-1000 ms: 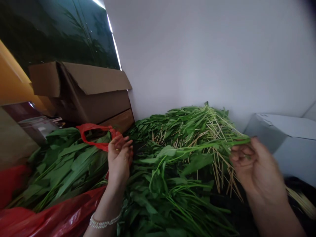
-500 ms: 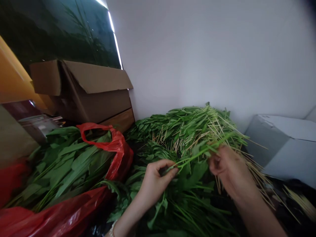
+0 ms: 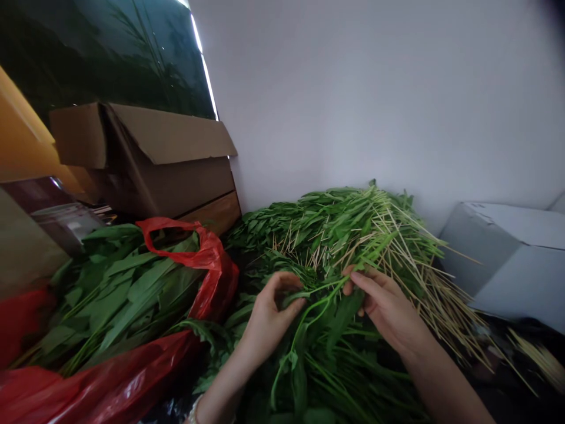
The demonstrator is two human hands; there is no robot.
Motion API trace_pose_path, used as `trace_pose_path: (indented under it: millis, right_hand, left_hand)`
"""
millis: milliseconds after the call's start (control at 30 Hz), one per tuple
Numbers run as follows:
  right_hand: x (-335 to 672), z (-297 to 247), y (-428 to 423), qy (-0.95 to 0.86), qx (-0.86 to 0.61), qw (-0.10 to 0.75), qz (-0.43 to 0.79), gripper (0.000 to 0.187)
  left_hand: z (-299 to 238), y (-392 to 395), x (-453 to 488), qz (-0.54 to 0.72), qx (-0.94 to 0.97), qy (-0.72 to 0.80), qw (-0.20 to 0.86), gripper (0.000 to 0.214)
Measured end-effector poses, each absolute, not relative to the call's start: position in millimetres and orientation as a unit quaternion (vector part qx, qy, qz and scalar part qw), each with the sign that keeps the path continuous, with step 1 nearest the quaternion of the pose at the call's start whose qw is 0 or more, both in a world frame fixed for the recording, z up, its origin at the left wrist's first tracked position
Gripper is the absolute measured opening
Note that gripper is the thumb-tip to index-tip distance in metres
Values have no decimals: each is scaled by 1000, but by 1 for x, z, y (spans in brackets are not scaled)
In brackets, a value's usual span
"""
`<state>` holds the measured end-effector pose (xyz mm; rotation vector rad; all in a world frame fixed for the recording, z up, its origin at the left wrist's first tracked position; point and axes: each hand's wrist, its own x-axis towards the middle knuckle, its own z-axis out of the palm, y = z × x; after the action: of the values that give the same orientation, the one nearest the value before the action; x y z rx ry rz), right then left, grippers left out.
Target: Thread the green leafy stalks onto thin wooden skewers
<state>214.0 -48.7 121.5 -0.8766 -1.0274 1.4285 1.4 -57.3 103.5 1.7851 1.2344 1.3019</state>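
While my right hand (image 3: 385, 301) pinches forked green stem (image 3: 337, 288) above leafy pile (image 3: 357, 377), left hand (image 3: 270, 309) half-curls at one branch; whether gripping, I cannot tell. Alongside, left: red bag (image 3: 217, 271).

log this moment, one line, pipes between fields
right hand: pinching green stems | left hand: at same stems, grip unclear | beside left hand: red bag holding leafy greens | beyond: greens pile, thin sticks
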Motion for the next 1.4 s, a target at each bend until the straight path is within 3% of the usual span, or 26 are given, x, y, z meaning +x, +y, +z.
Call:
trace_pose_path:
  millis: [167,233,367,467,633,733,1033,1233,1400]
  right_hand:
    - [213,119,-46,-421,-377,564,602,29]
    - [214,119,-45,-416,-375,563,608,29]
    - [214,118,-46,-412,-365,562,617,28]
    - [215,118,-46,-418,-363,554,622,27]
    - [220,116,-43,-425,-378,564,599,27]
    - [225,114,-41,-453,-377,559,583,26]
    - [238,118,-44,-592,-383,463,537,22]
    - [239,119,-44,-575,-380,471,550,25]
    - [238,121,-43,-532,-372,486,585,27]
  left_hand:
    - [98,-68,-3,576,652,492,5,20]
    - [96,-74,-2,546,692,471,-24,20]
    - [92,-77,4,427,781,449,82,6]
    - [89,-74,7,373,785,465,169,13]
    - [92,-70,1,367,632,449,514,32]
    - [99,-69,-5,365,548,423,624,40]
    - [124,-62,-22,296,607,408,614,33]
    - [129,-60,-28,277,727,431,457,26]
    - [132,-59,-38,266,696,407,528,38]
